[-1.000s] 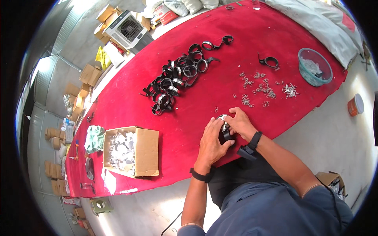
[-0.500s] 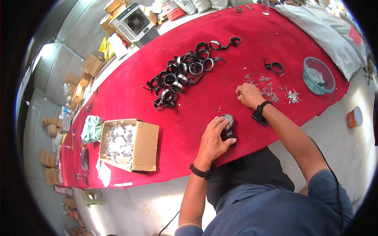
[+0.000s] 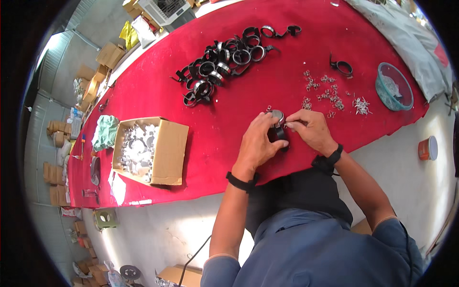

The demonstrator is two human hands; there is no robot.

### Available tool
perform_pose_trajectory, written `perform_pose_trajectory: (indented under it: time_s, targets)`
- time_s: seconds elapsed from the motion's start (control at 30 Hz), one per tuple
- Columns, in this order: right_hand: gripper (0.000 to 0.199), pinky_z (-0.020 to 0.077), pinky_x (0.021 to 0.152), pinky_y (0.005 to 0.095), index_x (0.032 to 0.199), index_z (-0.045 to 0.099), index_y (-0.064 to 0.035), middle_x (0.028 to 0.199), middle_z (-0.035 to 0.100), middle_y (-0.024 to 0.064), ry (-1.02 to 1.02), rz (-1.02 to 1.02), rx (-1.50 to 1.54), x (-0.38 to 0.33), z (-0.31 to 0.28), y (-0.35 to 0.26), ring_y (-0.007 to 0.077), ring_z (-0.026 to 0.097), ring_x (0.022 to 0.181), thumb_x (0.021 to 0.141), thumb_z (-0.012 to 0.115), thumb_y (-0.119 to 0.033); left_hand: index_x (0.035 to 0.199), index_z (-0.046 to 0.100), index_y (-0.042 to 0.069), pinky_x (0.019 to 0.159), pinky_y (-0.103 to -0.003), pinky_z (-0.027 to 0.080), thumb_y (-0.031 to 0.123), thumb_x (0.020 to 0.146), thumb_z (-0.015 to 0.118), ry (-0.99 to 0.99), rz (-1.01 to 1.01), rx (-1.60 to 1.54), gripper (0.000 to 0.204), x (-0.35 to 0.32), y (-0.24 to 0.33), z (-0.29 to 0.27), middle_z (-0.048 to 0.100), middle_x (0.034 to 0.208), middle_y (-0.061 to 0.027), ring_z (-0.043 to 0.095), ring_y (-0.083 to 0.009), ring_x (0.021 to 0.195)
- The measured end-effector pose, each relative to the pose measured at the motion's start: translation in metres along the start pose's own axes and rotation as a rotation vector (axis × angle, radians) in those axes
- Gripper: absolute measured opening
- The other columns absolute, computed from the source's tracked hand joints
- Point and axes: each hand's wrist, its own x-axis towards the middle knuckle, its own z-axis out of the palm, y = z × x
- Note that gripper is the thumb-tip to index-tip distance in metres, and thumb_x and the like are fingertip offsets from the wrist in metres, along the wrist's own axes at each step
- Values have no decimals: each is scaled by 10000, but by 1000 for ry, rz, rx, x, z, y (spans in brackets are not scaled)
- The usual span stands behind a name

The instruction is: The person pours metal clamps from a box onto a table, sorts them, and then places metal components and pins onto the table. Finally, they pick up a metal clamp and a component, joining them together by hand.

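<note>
My left hand [image 3: 257, 139] grips a black ring-shaped clamp [image 3: 278, 115] with a silvery round face, near the table's front edge. Its fingers wrap the far and left sides, the thumb the near side. Against the clamp's right side, my right hand [image 3: 313, 130] is closed in a pinch; what it holds is too small to name. A small metal piece [image 3: 269, 107] lies just beyond the clamp. Past my right hand are several small metal clips [image 3: 333, 95] and a little heap of thin white pins [image 3: 362, 105]. A single black ring clamp [image 3: 343, 68] lies farther off.
A pile of black and silver ring clamps [image 3: 222, 62] spreads across the far middle of the red-covered table [image 3: 229, 153]. At the left stand a cardboard box [image 3: 173, 153] of small parts and a green cloth [image 3: 105, 130]. A teal bowl [image 3: 394, 88] sits near the right edge.
My right hand has come from the metal clips back to the clamp, its fingers now pinched at the clamp's side. My left hand keeps its hold. The whole view has shifted slightly.
</note>
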Motion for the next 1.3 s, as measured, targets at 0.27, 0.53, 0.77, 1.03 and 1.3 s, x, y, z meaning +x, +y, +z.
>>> perform_pose_trajectory:
  time_s: [0.27, 0.53, 0.77, 1.03, 1.3]
  targets:
    - [101, 564, 700, 404, 937, 705, -45, 871, 697, 117, 177, -577, -359, -8, 25, 7, 311, 696, 812, 840, 707, -18, 1310, 656, 30, 1152, -454, 414, 139, 890, 729, -98, -32, -80, 440, 4, -10, -7, 595, 1412, -230, 476, -400, 1409]
    - [65, 573, 695, 414, 929, 700, -69, 847, 695, 105, 184, -618, -487, -10, 27, 6, 308, 696, 798, 869, 674, -65, 1261, 700, 66, 1095, -451, 469, 116, 914, 711, -118, -38, -108, 351, 14, -2, -14, 635, 1347, -236, 540, -400, 1347]
    - [102, 576, 717, 412, 948, 716, -61, 881, 712, 116, 213, -542, -442, -14, 34, 6, 306, 710, 825, 849, 698, -45, 1239, 719, 76, 1065, -437, 493, 108, 874, 712, -103, -79, -48, 366, 15, 2, -15, 654, 1315, -240, 570, -391, 1319]
    - [158, 572, 770, 406, 1013, 734, -38, 943, 723, 145, 209, -407, -234, -21, 33, 15, 325, 711, 889, 864, 681, -46, 1171, 747, 41, 1038, -401, 518, 96, 842, 731, -36, -104, -103, 334, 15, -2, -2, 669, 1302, -231, 626, -369, 1261]
    - [160, 566, 804, 403, 1038, 724, -19, 979, 718, 158, 323, -321, -295, -43, 4, 8, 337, 698, 916, 890, 673, -54, 1169, 748, 16, 1040, -367, 509, 41, 831, 732, -55, -165, -197, 339, 16, -6, -2, 689, 1301, -201, 661, -304, 1231]
